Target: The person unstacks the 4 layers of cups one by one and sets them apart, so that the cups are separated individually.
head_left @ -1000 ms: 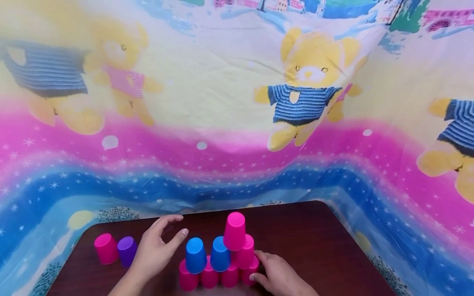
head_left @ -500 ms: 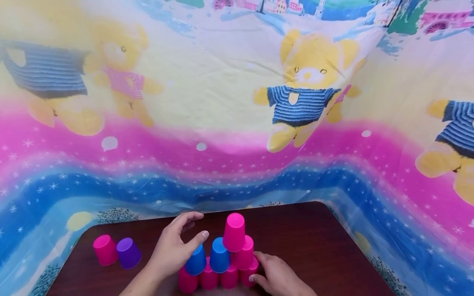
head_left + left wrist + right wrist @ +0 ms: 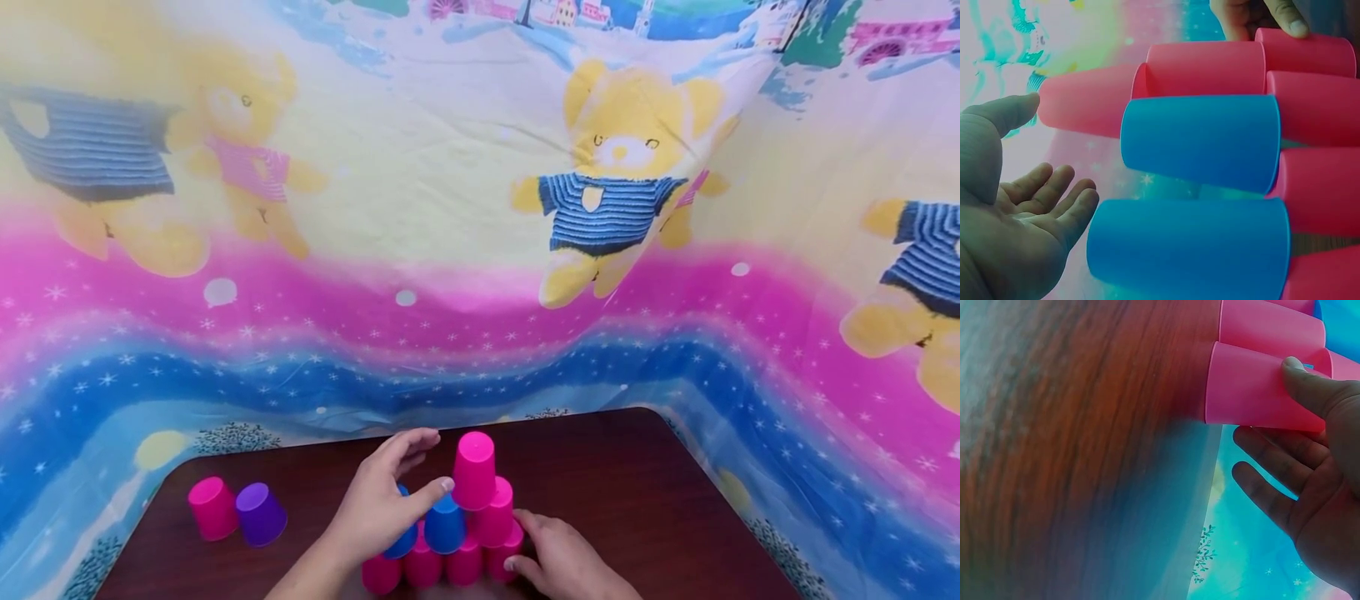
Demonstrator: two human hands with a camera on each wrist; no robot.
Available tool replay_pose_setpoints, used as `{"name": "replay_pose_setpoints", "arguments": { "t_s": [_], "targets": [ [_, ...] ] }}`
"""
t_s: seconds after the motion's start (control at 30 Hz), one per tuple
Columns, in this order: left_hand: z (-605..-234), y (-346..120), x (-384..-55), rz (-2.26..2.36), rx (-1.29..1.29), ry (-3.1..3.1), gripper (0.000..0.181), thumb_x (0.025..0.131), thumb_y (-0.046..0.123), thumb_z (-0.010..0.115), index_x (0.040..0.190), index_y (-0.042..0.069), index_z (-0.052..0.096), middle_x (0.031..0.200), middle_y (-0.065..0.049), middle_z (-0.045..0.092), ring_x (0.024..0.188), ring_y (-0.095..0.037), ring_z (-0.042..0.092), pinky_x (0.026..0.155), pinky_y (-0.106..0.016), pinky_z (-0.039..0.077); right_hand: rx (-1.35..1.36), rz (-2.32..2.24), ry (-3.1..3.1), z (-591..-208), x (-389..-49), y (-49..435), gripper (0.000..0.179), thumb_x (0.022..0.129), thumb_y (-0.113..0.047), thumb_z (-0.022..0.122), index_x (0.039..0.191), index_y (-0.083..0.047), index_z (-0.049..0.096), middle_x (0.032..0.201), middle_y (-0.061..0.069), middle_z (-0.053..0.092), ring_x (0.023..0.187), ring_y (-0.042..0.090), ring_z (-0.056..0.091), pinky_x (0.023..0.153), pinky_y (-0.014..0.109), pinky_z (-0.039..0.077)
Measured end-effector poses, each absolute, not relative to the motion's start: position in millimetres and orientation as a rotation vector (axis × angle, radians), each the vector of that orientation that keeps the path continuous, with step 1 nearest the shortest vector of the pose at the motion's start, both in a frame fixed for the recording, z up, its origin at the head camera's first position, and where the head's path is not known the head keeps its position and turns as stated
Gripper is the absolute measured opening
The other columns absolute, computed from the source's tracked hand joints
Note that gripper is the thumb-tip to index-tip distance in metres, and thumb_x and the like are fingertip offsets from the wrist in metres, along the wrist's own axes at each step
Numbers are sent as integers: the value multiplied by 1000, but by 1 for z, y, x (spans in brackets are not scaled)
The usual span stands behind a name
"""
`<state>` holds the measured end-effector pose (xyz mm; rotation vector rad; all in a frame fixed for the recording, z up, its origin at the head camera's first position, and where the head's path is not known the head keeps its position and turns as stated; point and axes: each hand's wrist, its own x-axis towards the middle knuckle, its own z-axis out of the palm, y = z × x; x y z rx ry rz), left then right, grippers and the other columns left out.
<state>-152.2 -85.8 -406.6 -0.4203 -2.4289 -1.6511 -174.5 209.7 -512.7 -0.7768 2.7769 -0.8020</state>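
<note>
Upside-down cups form a stack on the table: a bottom row of several pink ones, then two blue cups and a pink cup [image 3: 495, 512], and one top pink cup [image 3: 476, 471]. My left hand [image 3: 386, 504] is spread above the left blue cup [image 3: 1188, 250], its thumb close to the top pink cup's narrow end; contact is unclear. It hides part of both the left and the right blue cup [image 3: 445, 529]. With thumb and fingers on either side, my right hand [image 3: 566, 558] holds the bottom row's rightmost pink cup [image 3: 1260, 387].
Left of the stack, a pink cup [image 3: 213, 510] and a purple cup [image 3: 260, 514] stand upside down side by side. The dark wooden table [image 3: 637, 483] ends in rounded back corners. Behind it hangs a printed bear curtain [image 3: 450, 208].
My left hand has moved right, from beside the left blue cup to over the blue cups near the top pink cup. The right hand and the stack stay in place.
</note>
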Motion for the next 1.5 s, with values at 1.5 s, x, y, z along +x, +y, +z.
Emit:
{"name": "replay_pose_setpoints", "arguments": {
  "t_s": [1.5],
  "targets": [
    [-408, -54, -160, -1517, -403, -2569, 67, 85, 44, 86, 143, 22, 60, 132, 5, 63, 120, -22, 64, 96, -46, 58, -819, -796, 2770, -514, -177, 211, 54, 94, -40, 77, 140, -19, 60, 115, -14, 69, 99, 3, 66, 85, 34, 60]
  ]
}}
